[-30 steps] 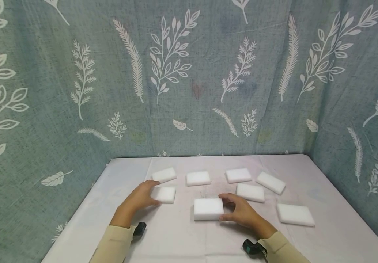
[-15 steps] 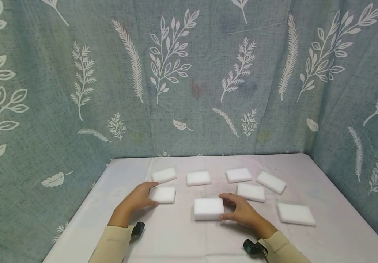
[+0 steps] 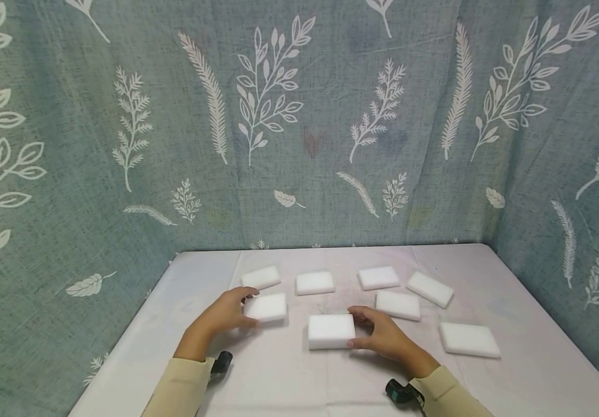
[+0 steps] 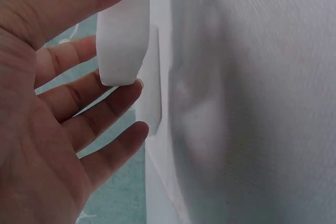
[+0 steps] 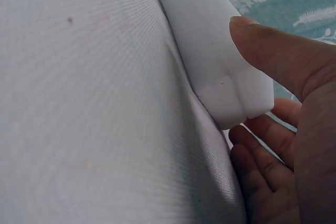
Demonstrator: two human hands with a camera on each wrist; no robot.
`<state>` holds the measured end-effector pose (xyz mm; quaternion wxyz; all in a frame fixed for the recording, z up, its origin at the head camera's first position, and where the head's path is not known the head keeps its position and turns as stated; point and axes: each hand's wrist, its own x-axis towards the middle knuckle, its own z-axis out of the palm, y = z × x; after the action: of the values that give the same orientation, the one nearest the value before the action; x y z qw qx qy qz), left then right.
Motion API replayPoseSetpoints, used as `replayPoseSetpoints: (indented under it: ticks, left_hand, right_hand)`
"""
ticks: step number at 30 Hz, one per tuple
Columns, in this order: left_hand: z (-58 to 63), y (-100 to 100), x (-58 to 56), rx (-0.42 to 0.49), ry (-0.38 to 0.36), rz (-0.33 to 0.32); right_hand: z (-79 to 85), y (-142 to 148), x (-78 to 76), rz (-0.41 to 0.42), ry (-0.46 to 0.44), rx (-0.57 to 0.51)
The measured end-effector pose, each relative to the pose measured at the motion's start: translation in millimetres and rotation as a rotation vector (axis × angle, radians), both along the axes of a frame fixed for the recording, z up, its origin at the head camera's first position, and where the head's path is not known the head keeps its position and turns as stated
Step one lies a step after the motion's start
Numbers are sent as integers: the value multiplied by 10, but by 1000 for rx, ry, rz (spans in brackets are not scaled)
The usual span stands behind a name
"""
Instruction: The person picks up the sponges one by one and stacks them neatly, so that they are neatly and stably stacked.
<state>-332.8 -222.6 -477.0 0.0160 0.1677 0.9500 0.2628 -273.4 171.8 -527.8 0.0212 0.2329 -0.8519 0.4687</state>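
My left hand [image 3: 220, 315] grips a white rectangular sponge [image 3: 269, 307] by its left end, thumb on the near side and fingers on the far side. In the left wrist view this sponge [image 4: 123, 40] is held a little off the table. My right hand [image 3: 385, 337] holds the right end of a thicker white block [image 3: 331, 332] near the middle of the table. A seam along its side in the right wrist view shows two sponges [image 5: 210, 45] stacked flat, resting on the cloth, thumb against the near side and fingers at the far side.
More white sponges lie flat around: one behind my left hand [image 3: 260, 278], one at the back middle [image 3: 314, 283], several at the back right, and one sponge [image 3: 469, 340] at the right. A white cloth covers the table [image 3: 278, 382]; a patterned curtain [image 3: 299, 116] encloses it.
My left hand first shifted slightly left along its sponge, then took hold, lifted it a little and moved it right. My right hand and the stacked sponges have stayed in place.
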Motion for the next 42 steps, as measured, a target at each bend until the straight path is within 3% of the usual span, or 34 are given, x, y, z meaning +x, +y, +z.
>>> replayPoseSetpoints:
  ticks: [13, 26, 37, 42]
  left_hand:
    - [48, 111, 63, 40, 49, -36]
    - [152, 292, 200, 107, 88, -73]
    - [250, 525, 275, 74, 142, -190]
    - [230, 663, 361, 28, 175, -247]
  right_hand:
    - [14, 5, 17, 8, -17, 9]
    - [2, 4, 25, 27, -14, -22]
    - [-30, 21, -9, -4, 24, 15]
    - [-57, 8, -13, 5, 12, -8]
